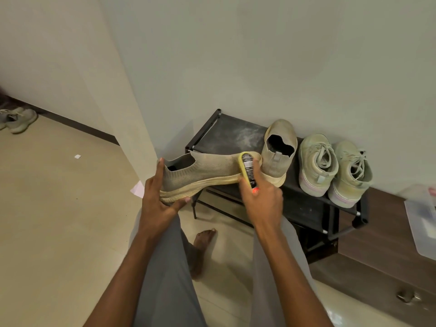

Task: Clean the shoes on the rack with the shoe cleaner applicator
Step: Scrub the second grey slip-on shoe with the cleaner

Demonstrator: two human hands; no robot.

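Note:
My left hand (157,197) grips the heel end of a beige knit slip-on shoe (200,173), held sideways in the air in front of the black shoe rack (207,135). My right hand (262,199) holds the yellow shoe cleaner applicator (247,171) and presses it against the shoe's toe side near the sole. The matching slip-on (278,149) stands on the rack's top shelf, heel toward me. Beside it to the right sit a pair of pale lace-up sneakers (317,164) (351,175).
A brown wooden cabinet (377,244) with a clear plastic box (422,218) on it stands right of the rack. A wall corner juts out on the left. More sneakers (20,120) lie on the floor far left. Paper scraps (138,188) lie on the tiles.

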